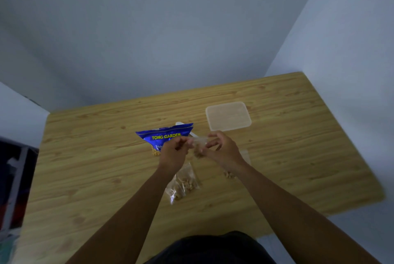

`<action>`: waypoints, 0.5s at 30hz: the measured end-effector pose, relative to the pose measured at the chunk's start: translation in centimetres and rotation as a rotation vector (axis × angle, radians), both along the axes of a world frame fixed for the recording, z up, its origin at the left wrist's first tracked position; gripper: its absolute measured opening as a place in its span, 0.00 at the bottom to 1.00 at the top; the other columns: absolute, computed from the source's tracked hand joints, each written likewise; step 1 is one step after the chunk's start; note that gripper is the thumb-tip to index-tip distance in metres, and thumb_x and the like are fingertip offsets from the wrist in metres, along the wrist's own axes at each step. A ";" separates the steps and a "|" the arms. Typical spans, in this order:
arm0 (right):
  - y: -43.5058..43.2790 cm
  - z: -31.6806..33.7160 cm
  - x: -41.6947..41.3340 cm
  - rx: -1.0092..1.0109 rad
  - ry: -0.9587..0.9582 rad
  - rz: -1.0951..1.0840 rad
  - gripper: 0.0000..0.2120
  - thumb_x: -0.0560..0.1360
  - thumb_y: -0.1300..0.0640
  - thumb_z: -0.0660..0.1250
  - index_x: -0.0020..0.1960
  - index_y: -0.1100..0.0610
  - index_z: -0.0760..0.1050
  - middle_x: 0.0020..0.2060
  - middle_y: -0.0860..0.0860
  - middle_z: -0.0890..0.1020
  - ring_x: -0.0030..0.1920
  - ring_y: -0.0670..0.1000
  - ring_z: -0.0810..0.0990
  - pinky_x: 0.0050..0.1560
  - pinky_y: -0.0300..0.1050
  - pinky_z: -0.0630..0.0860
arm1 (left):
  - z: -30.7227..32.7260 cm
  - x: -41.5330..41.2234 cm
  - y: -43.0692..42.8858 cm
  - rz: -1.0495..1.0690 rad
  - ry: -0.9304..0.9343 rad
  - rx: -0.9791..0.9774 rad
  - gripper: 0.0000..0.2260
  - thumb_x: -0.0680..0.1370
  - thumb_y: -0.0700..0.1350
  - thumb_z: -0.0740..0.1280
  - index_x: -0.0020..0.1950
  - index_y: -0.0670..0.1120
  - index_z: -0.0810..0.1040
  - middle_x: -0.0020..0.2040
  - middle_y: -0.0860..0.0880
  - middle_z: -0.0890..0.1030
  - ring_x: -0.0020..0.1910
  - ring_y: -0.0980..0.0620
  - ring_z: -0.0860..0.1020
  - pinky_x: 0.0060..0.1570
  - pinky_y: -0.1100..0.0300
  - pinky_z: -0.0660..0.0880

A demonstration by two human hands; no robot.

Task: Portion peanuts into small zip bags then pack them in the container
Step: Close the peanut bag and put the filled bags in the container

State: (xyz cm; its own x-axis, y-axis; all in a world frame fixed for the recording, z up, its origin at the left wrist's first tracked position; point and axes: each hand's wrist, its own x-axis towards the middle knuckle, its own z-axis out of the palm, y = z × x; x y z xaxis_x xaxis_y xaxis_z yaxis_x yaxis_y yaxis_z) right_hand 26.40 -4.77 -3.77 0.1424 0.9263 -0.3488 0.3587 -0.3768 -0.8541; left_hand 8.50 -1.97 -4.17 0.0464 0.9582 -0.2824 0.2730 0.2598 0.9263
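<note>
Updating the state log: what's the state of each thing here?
Held bag: off the table, pinched by both hands, peanuts inside.
Left hand: pinches that bag.
Right hand: pinches that bag.
Pack: lying on table.
Container: on table, lid seemingly on.
Filled bags: lying on table, outside container.

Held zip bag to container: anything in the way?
Nothing visible. Left hand and right hand pinch the small zip bag; only bare table lies between it and the container. Lid on or off: unclear.
</note>
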 end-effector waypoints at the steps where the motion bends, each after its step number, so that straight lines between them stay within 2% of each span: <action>1: 0.1 0.1 -0.1 0.024 0.003 0.014 0.24 0.67 0.47 0.80 0.60 0.42 0.77 0.43 0.45 0.85 0.33 0.35 0.77 0.35 0.29 0.70 | 0.0 -0.1 0.0 -0.016 0.014 0.016 0.05 0.78 0.40 0.69 0.45 0.49 0.82 0.38 0.52 0.84 0.32 0.62 0.77 0.39 0.68 0.75; 3: 0.2 0.4 -0.3 0.079 -0.005 0.060 0.22 0.70 0.49 0.79 0.62 0.44 0.79 0.46 0.45 0.82 0.34 0.35 0.74 0.36 0.29 0.69 | 0.2 -0.1 -0.1 -0.050 0.047 0.049 0.08 0.78 0.40 0.70 0.43 0.52 0.81 0.38 0.53 0.84 0.33 0.62 0.78 0.41 0.66 0.75; 5: 0.5 0.5 -0.5 0.131 -0.010 0.071 0.13 0.71 0.49 0.79 0.54 0.49 0.83 0.48 0.45 0.81 0.35 0.35 0.74 0.37 0.30 0.68 | 0.6 0.0 -0.2 -0.084 0.071 0.062 0.08 0.77 0.40 0.70 0.42 0.52 0.81 0.38 0.54 0.84 0.34 0.61 0.78 0.40 0.68 0.75; 7: 0.6 0.5 -0.6 0.190 -0.001 0.059 0.10 0.71 0.48 0.79 0.48 0.51 0.85 0.45 0.46 0.82 0.34 0.38 0.74 0.37 0.32 0.69 | 0.9 0.2 -0.1 -0.098 0.078 0.066 0.06 0.77 0.40 0.70 0.43 0.51 0.82 0.38 0.54 0.85 0.34 0.62 0.79 0.40 0.67 0.76; 9: 0.8 0.5 -0.6 0.226 -0.010 0.040 0.09 0.71 0.50 0.79 0.47 0.53 0.85 0.43 0.45 0.83 0.34 0.39 0.75 0.37 0.34 0.70 | 0.9 0.2 0.0 -0.097 0.099 0.082 0.05 0.77 0.41 0.71 0.44 0.50 0.83 0.37 0.55 0.85 0.34 0.62 0.79 0.41 0.65 0.77; 12: 0.9 0.6 -0.6 0.232 0.031 0.002 0.05 0.71 0.53 0.78 0.46 0.52 0.86 0.38 0.43 0.83 0.33 0.39 0.76 0.36 0.34 0.69 | 1.2 0.3 0.1 -0.094 0.128 0.096 0.02 0.77 0.42 0.72 0.46 0.47 0.84 0.37 0.56 0.84 0.33 0.66 0.78 0.38 0.72 0.72; 15: 1.1 0.6 -0.7 0.246 -0.007 0.005 0.04 0.72 0.57 0.77 0.41 0.49 0.84 0.37 0.43 0.83 0.34 0.41 0.76 0.37 0.34 0.70 | 1.3 0.5 0.1 -0.103 0.144 0.125 0.01 0.76 0.43 0.73 0.46 0.47 0.85 0.37 0.56 0.84 0.34 0.67 0.78 0.37 0.74 0.71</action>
State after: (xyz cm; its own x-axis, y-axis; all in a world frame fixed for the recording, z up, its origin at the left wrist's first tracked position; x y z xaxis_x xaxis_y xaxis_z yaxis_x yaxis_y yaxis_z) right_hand 25.72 -3.64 -3.15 0.1396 0.9839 -0.1118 0.3658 -0.1561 -0.9175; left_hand 8.98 -1.89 -2.83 0.1136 0.9784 -0.1725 0.4240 0.1093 0.8990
